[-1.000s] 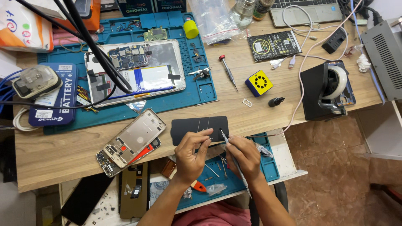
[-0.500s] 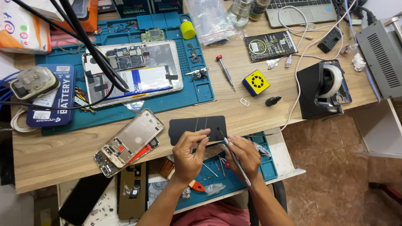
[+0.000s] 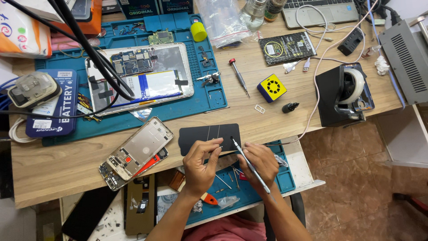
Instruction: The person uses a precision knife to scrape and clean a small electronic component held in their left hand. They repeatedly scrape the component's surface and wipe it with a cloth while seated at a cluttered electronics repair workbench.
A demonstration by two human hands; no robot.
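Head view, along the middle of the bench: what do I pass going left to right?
Blue battery box → opened tablet → red-capped screwdriver → yellow and blue cube → small black bottle → tape dispenser → grey box.

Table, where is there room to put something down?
Bare wood lies left of the opened phone, below the blue mat, and between the yellow cube and the dark panel. Around both hands it is crowded.
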